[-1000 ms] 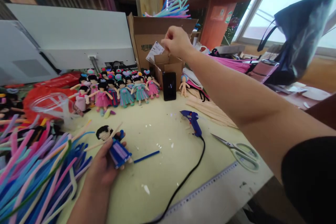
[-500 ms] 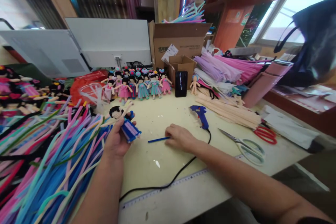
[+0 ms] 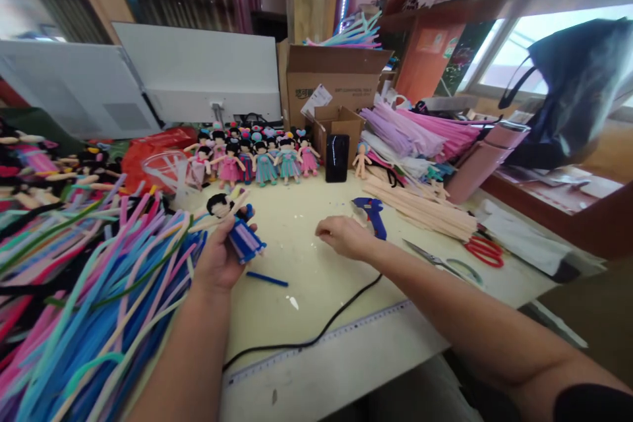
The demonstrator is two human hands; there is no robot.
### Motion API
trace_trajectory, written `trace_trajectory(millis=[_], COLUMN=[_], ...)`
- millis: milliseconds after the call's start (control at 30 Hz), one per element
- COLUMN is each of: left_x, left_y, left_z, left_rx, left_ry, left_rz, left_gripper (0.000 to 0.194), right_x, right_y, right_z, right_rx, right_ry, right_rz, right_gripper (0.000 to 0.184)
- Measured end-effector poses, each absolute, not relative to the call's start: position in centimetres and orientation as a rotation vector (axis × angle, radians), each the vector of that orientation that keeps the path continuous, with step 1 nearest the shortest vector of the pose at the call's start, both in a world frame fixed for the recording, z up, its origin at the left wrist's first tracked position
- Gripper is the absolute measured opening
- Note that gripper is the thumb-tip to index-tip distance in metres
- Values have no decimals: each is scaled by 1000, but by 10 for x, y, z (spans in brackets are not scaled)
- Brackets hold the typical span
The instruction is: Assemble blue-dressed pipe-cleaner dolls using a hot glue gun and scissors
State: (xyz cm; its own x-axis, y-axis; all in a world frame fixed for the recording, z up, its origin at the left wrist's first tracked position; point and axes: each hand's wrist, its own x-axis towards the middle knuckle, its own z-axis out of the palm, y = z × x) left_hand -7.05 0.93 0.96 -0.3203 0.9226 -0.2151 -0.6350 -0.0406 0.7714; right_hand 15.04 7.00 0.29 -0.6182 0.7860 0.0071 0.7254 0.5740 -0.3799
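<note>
My left hand (image 3: 220, 256) is closed around a small pipe-cleaner doll (image 3: 244, 241) with black hair and a blue and lilac striped skirt. The doll leans over the table at the left, its skirt pointing down and right. Just below it a short blue pipe cleaner (image 3: 268, 279) lies flat on the table, touched by neither hand. My right hand (image 3: 343, 237) hovers with its fingers curled together and nothing visible in them. Close beyond its wrist lies a blue glue gun (image 3: 374, 212), partly covered by that hand, with a black cord (image 3: 316, 336) running toward me.
Loose coloured pipe cleaners (image 3: 113, 290) pile up at left. Several finished dolls (image 3: 267, 161) stand at the back beside a black phone (image 3: 337, 158) and cardboard boxes (image 3: 341, 82). Scissors (image 3: 435, 258), red-handled scissors (image 3: 484, 250) and beige pipe cleaners (image 3: 420, 206) lie right. A ruler (image 3: 346, 331) runs along the front.
My right hand has let go of the blue pipe cleaner and risen toward the glue gun. The pipe cleaner now lies farther left, below the doll. My left hand still grips the doll.
</note>
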Motion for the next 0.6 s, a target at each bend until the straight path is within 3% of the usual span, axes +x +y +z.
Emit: trace_trajectory(millis=[167, 600], left_x=[-74, -74], left_y=[10, 13], left_z=[5, 0], left_rx=[431, 429], left_ry=[917, 929], left_rz=[1676, 1666], left_gripper=[15, 12], right_x=[106, 65], right_y=[32, 26], right_z=[-9, -17], right_rx=[-926, -787], right_ry=[-2789, -3108], right_rz=[701, 197], right_gripper=[16, 17])
